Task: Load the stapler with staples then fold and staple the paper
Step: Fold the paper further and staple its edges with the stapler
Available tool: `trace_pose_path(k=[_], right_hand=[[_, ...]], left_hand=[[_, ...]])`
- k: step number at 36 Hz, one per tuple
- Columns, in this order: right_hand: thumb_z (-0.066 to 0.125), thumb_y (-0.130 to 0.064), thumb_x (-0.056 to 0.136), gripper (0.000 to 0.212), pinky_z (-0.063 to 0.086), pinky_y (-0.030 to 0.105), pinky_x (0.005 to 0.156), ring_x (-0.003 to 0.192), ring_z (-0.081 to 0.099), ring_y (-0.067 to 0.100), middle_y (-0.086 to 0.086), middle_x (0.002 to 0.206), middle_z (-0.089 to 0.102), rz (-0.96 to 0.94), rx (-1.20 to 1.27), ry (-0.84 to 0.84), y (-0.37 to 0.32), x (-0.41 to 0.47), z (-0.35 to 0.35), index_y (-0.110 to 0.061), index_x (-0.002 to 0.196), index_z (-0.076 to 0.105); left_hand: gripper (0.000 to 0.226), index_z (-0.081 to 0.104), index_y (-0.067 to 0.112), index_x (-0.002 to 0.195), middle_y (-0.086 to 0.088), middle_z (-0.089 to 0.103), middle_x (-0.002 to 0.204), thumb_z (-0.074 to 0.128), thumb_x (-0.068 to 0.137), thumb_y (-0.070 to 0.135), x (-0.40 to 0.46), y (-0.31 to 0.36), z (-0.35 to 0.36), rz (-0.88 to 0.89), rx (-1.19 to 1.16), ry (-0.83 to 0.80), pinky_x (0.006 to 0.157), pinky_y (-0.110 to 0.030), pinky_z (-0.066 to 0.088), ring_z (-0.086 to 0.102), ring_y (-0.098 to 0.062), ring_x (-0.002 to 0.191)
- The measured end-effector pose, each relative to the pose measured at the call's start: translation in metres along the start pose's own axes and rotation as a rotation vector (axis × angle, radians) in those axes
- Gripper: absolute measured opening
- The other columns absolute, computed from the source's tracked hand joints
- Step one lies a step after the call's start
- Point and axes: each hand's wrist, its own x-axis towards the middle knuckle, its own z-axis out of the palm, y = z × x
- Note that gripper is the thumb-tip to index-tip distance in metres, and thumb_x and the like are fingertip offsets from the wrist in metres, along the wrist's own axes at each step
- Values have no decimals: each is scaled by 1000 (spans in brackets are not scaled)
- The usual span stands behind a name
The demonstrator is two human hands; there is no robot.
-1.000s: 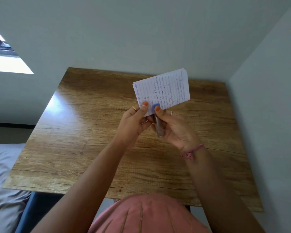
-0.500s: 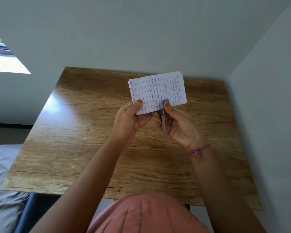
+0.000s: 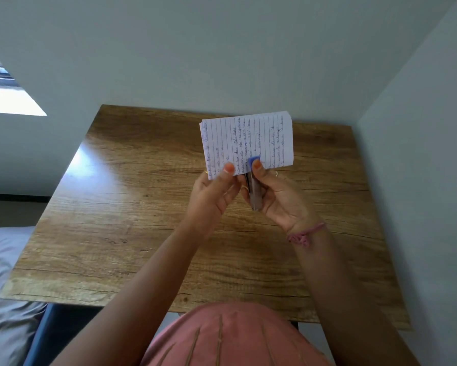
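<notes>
She has the folded paper [image 3: 248,140] up in the air over the far half of the wooden table [image 3: 132,207], lined side toward her with blue handwriting running sideways. Her left hand [image 3: 214,191] pinches its lower left corner, thumb on the front and the other fingers curled behind. Her right hand [image 3: 277,196] grips the small stapler [image 3: 253,186] upright, fingers wrapped round its body and the thumb pressing on the blue cap at its top end.

What has changed over the last second is where the stapler sits on the sheet. A second ago its blue tip was close beside the left thumb, near the lower left part of the paper; now it has slid along the bottom edge to about the middle, and the two thumbs are clearly apart. The paper has also swung from a tilt to nearly level and lifted a little further from her.

I take that to mean the loading and folding are behind her and she is working along the folded edge, placing staples one after another. The stapler's mouth looks closed over the bottom edge here, though I can't see from this side whether a staple has gone through at this spot. No staples already in the paper are clear enough to make out, so how many are in is anyone's guess
</notes>
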Motion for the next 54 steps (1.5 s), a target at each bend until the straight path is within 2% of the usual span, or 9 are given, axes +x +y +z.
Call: trace_pose_path(k=[6, 12, 18, 26, 29, 31, 38, 44, 54], right_hand=[[72, -27, 74, 26, 47, 20, 45, 61, 65, 9, 6, 82, 71, -23, -62, 28, 4, -2, 5, -12, 95, 71], [71, -23, 75, 9, 46, 23, 52, 73, 66, 12, 4, 82, 72, -17, -62, 67, 6, 1, 7, -20, 81, 77], [75, -26, 71, 17, 39, 22, 44, 64, 60, 13, 4, 79, 69, -46, -65, 109, 13, 7, 8, -19, 87, 76], [74, -25, 71, 18, 42, 22, 42, 56, 61, 10, 2, 74, 70, -51, -37, 68, 10, 7, 8, -17, 87, 75], [74, -20, 72, 14, 57, 31, 72, 86, 68, 19, 8, 95, 73, -38, -23, 41, 9, 7, 4, -18, 85, 77], [76, -20, 70, 21, 52, 39, 89, 99, 66, 24, 13, 108, 69, -14, -22, 45, 6, 6, 3, -16, 91, 76], [75, -20, 70, 35, 59, 29, 66, 81, 70, 14, 6, 95, 74, 13, -100, 52, -3, 6, -5, -13, 103, 66], [76, -24, 68, 39, 58, 28, 65, 86, 71, 17, 8, 100, 73, 33, -186, 83, 0, 10, -5, -13, 104, 65], [73, -30, 75, 46, 56, 26, 60, 80, 68, 14, 9, 95, 70, 104, -212, 27, 11, 9, -13, -6, 114, 63]], left_hand=[[46, 63, 10, 116, -15, 68, 108, 77, 77, 30, -1, -23, 19, 42, 125, 104, 85, -44, 52, 65, -31, 99], [42, 63, 5, 117, -8, 71, 95, 74, 81, 23, 4, -25, 22, 79, 103, 159, 66, -27, 54, 68, -17, 84], [35, 61, -3, 114, 0, 62, 61, 68, 87, 19, 5, -27, 20, 71, 151, 183, 59, -28, 48, 60, -11, 55], [37, 63, 9, 116, -14, 68, 78, 73, 81, 19, 7, -13, 16, 12, 149, 91, 71, -38, 54, 67, -23, 70], [46, 61, 10, 120, -15, 70, 107, 76, 77, 19, 10, -3, 6, -47, 166, 9, 74, -31, 56, 69, -27, 94], [48, 62, 9, 120, -13, 70, 113, 75, 78, 27, 11, 4, -1, -108, 173, -26, 78, -29, 55, 68, -27, 101], [27, 69, 15, 101, -4, 74, 98, 67, 82, 34, 11, 36, -33, -78, 262, 90, 77, -24, 56, 70, -20, 92], [26, 68, 7, 109, -10, 74, 103, 68, 86, 19, 14, 49, -43, 52, 473, 189, 85, -35, 56, 70, -25, 99], [15, 72, 9, 96, -8, 76, 92, 73, 82, 11, 12, 51, -54, 59, 455, 353, 70, -22, 58, 73, -20, 90]])
